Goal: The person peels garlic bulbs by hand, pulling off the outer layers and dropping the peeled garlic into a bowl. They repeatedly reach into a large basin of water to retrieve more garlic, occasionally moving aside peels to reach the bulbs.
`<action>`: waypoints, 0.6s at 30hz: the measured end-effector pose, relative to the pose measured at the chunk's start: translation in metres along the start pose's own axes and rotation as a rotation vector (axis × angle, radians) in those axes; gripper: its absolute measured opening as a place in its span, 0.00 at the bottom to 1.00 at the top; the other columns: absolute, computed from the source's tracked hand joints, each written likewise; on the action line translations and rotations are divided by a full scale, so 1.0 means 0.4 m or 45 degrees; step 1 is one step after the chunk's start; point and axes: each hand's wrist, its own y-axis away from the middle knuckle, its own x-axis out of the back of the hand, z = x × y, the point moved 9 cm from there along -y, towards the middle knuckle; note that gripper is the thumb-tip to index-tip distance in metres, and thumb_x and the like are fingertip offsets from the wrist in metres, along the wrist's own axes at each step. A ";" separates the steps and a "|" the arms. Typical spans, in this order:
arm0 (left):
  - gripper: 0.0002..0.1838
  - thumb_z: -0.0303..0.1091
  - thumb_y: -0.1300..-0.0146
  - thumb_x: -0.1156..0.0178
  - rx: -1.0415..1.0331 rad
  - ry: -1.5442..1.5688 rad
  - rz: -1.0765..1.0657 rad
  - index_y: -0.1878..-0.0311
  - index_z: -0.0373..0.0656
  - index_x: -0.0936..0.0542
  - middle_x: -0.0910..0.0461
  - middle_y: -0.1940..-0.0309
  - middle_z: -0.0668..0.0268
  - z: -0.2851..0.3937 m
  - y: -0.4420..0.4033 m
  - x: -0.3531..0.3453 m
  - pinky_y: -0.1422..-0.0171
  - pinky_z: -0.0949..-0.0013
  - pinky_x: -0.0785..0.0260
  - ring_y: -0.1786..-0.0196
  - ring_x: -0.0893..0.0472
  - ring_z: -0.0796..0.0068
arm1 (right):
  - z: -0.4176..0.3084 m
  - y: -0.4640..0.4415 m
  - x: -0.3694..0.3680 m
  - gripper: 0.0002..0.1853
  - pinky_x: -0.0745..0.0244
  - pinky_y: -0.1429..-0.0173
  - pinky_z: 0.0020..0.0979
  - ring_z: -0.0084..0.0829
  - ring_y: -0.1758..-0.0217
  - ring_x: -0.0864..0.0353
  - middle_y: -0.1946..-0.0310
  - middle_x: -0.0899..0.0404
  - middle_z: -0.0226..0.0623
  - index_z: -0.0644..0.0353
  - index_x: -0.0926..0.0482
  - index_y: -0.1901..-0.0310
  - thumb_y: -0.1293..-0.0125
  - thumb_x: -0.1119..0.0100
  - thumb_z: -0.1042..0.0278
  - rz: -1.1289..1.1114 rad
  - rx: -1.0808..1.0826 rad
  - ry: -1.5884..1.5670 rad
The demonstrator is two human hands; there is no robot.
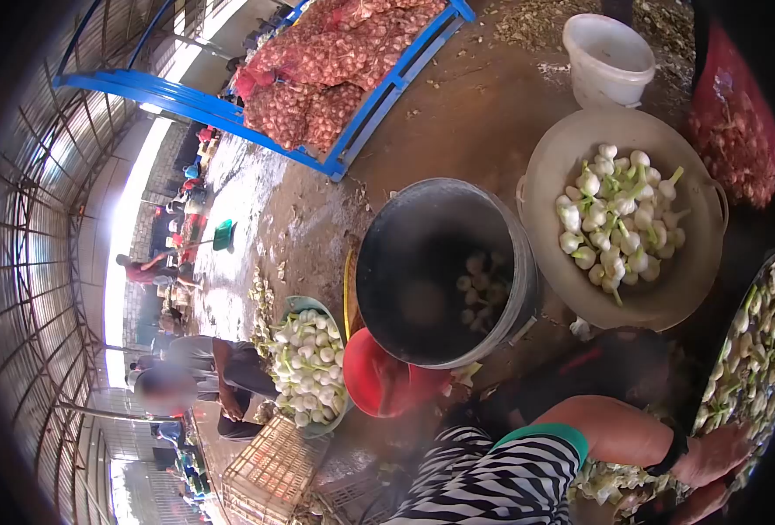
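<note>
My right hand (715, 455), below a black wristband, is at the lower right over a heap of pale bulbs with green stems (750, 350). Its fingers are curled, and whatever they hold is hidden. Close beside it, my left hand (704, 502) is only partly visible at the frame's dark edge; its fingers are hidden. Pale peelings (619, 486) lie under my forearm. A wide beige basin (549, 166) holds peeled white bulbs (619, 219), which look like onions. Beside it stands a dark-insided bucket (405, 262) with several bulbs within.
The view is tipped sideways. A red bowl (374, 376) sits by the bucket, near a tub of white bulbs (309, 359) and a seated person (239, 372). A plastic crate (274, 464), white bucket (610, 61), red mesh sack (733, 131) and blue frame (352, 149) with filled sacks stand around.
</note>
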 end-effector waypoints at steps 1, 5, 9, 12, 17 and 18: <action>0.40 0.34 0.63 0.33 -0.007 -0.035 -0.038 0.45 0.27 0.37 0.38 0.46 0.35 0.010 0.002 0.029 0.44 0.57 0.34 0.47 0.31 0.45 | -0.006 0.000 -0.003 0.18 0.33 0.56 0.31 0.33 0.60 0.29 0.58 0.28 0.41 0.65 0.30 0.50 0.38 0.51 0.63 0.000 0.015 0.016; 0.44 0.34 0.71 0.30 0.113 -0.074 -0.206 0.46 0.28 0.37 0.37 0.47 0.36 -0.007 -0.014 0.036 0.48 0.56 0.32 0.51 0.27 0.44 | -0.034 0.003 -0.004 0.18 0.33 0.58 0.32 0.33 0.62 0.29 0.61 0.28 0.41 0.65 0.30 0.53 0.38 0.50 0.60 0.034 0.078 0.072; 0.41 0.34 0.72 0.29 0.224 0.085 -0.189 0.49 0.28 0.34 0.34 0.51 0.37 -0.051 -0.034 -0.011 0.51 0.54 0.30 0.54 0.25 0.45 | -0.072 0.001 -0.013 0.18 0.33 0.61 0.32 0.34 0.65 0.30 0.64 0.28 0.41 0.66 0.29 0.56 0.39 0.49 0.58 0.079 0.167 0.142; 0.35 0.33 0.74 0.26 0.292 0.306 -0.209 0.57 0.31 0.29 0.30 0.54 0.42 -0.039 -0.028 0.042 0.49 0.60 0.30 0.54 0.25 0.48 | -0.107 0.003 -0.019 0.19 0.34 0.63 0.33 0.34 0.67 0.30 0.66 0.28 0.41 0.66 0.29 0.58 0.39 0.48 0.56 0.123 0.247 0.197; 0.30 0.32 0.77 0.21 0.529 0.703 -0.177 0.66 0.33 0.25 0.25 0.69 0.48 -0.166 -0.042 -0.167 0.64 0.59 0.27 0.65 0.21 0.54 | -0.155 0.007 -0.037 0.20 0.34 0.66 0.33 0.35 0.70 0.31 0.69 0.27 0.41 0.66 0.28 0.61 0.39 0.47 0.53 0.170 0.365 0.282; 0.29 0.31 0.76 0.21 0.718 0.876 -0.191 0.68 0.33 0.25 0.25 0.73 0.49 -0.167 -0.039 -0.187 0.70 0.58 0.28 0.70 0.21 0.56 | -0.161 0.007 -0.041 0.20 0.34 0.66 0.33 0.35 0.71 0.31 0.70 0.27 0.41 0.66 0.28 0.62 0.39 0.47 0.52 0.172 0.380 0.297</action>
